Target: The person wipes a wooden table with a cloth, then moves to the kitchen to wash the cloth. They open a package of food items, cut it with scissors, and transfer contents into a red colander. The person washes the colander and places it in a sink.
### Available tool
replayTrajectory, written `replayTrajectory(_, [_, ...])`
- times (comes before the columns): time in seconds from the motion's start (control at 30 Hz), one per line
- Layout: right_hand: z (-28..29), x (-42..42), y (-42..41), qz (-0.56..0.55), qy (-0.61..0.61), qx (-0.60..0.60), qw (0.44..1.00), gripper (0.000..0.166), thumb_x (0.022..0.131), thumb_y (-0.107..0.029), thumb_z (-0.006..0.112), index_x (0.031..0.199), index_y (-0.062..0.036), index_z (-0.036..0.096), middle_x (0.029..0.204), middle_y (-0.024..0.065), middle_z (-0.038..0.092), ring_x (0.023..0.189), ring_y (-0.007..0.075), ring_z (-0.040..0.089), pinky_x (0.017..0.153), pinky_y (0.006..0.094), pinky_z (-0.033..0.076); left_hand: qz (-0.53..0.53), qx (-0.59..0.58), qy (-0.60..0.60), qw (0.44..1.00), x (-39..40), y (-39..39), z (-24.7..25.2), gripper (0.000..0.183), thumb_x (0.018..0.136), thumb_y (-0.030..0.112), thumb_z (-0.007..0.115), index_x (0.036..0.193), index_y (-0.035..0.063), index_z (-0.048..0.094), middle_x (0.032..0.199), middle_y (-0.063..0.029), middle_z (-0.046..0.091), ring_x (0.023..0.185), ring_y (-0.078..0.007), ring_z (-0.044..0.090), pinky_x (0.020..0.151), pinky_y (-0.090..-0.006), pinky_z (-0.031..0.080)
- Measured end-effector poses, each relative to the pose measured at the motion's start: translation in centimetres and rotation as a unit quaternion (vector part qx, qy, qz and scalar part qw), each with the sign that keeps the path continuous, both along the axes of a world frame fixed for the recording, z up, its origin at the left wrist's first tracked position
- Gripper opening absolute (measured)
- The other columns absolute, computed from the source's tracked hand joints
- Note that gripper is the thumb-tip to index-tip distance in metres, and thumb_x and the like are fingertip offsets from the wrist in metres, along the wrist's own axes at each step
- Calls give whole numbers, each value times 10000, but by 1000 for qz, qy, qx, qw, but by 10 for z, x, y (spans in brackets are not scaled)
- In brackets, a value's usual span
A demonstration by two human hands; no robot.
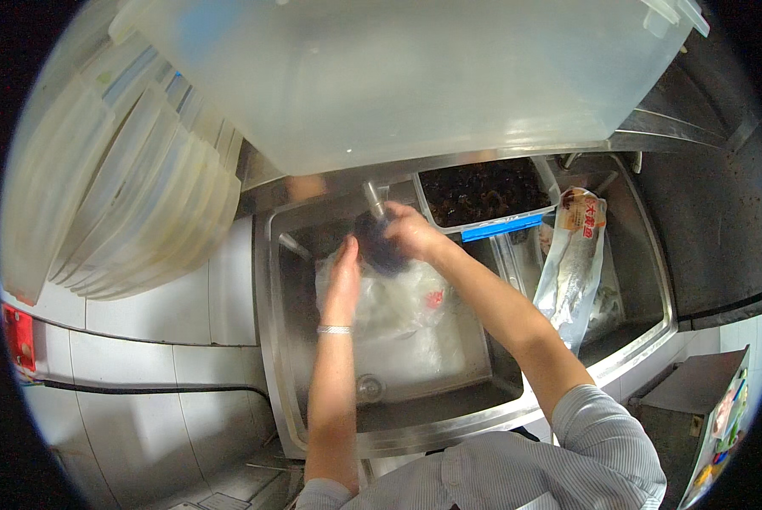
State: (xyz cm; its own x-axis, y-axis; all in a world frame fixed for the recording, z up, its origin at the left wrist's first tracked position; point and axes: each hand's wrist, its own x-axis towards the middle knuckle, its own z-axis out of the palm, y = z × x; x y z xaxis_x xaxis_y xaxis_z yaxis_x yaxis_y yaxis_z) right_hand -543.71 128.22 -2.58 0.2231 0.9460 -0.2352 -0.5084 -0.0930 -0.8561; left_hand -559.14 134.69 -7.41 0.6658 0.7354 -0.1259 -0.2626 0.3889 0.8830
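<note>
Both my hands are over the left basin of a stainless steel sink point(272, 344). My right hand point(412, 233) grips a blurred dark bundle point(381, 245) just below the metal faucet point(374, 197); what the bundle is, I cannot tell. My left hand point(342, 274), with a bracelet at the wrist, is upright at the bundle's left side, its palm turned inward; whether it touches is unclear. Beneath them a translucent plastic bag point(393, 299) with a red mark lies in the basin, above the drain point(371, 387).
A clear tub of dark food pieces point(486, 191) sits across the sink's back. A packaged fish point(575, 274) leans in the right basin. Large translucent bins point(419, 76) jut over the sink, and several stacked ones point(151, 191) stand at the left.
</note>
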Motion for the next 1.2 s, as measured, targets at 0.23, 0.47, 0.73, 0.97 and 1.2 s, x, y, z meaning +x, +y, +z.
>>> replayTrajectory(0.23, [-21,-23,-29,-164,-442,133,872,581,657,1,501,1225,-89,421,1147,196,458,1036,326,459,906,339,379,42,-252,-107,961,35,-17,0,518,886,503,376,1094,56,533,1066,-72,573,970,-214,529,872,-368,405])
replayTrajectory(0.47, [-14,-49,-29,-147,-591,54,791,342,688,-247,624,979,-82,558,959,186,469,887,360,525,786,424,433,7,-260,-206,944,42,-25,-28,326,874,372,469,952,72,567,940,-62,595,870,-208,568,785,-349,462])
replayTrajectory(0.73, [-8,7,-15,49,-390,-90,915,374,737,-266,586,997,2,606,862,181,634,808,272,612,747,349,462,29,-151,79,985,-2,-77,-11,516,901,419,416,1266,56,400,1238,-79,477,1117,-203,462,926,-342,370])
replayTrajectory(0.97, [-3,15,-6,230,-418,49,878,301,653,-27,607,950,-67,634,924,63,640,893,166,576,805,283,436,59,-19,154,986,-3,-39,-23,579,896,460,400,1247,-1,404,1301,-98,397,1179,-192,372,1002,-321,268])
replayTrajectory(1.2, [-4,22,-4,6,24,69,997,282,699,61,538,948,-70,560,880,42,568,830,169,544,732,297,450,12,-156,41,987,30,-23,-25,590,897,522,320,1217,41,444,1232,-66,470,1094,-202,445,941,-354,356])
